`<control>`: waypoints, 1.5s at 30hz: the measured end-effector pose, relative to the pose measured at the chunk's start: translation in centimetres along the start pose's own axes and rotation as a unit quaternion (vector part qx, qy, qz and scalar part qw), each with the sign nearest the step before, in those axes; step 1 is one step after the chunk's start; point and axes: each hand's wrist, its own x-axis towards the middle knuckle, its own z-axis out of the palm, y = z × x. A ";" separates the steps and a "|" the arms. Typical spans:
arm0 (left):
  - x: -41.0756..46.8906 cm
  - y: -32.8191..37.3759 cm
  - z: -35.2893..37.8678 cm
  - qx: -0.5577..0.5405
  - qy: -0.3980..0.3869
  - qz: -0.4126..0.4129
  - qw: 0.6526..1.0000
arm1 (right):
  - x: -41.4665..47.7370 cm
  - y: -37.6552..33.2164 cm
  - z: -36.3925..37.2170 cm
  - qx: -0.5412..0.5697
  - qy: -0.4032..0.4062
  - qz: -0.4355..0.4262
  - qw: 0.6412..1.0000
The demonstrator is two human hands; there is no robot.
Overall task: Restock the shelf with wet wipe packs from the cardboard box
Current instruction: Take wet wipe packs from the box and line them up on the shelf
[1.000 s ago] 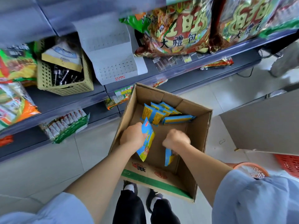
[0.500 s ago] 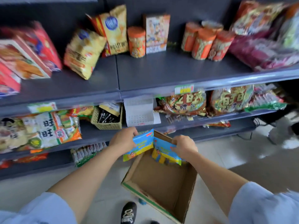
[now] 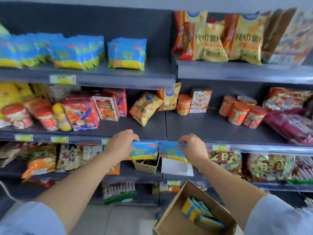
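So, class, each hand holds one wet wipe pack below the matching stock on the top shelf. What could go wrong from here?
1. The left hand and right hand pinch their wet wipe packs only near the upper edge; one may slip during the lift.
2. The shelved packs stand loosely on end; pushing more in may topple some.

Beyond my right hand (image 3: 193,146) the middle shelf (image 3: 203,128) lies bare. Beyond my left hand (image 3: 121,145) a tilted yellow bag (image 3: 145,107) blocks the way; higher, the top shelf (image 3: 159,68) is bare beside the wipe stack (image 3: 127,53).
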 end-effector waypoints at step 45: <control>5.1 -22.0 -26.3 -0.134 0.168 -0.018 0.976 | 21.0 -40.2 -4.7 0.180 0.133 -0.249 0.942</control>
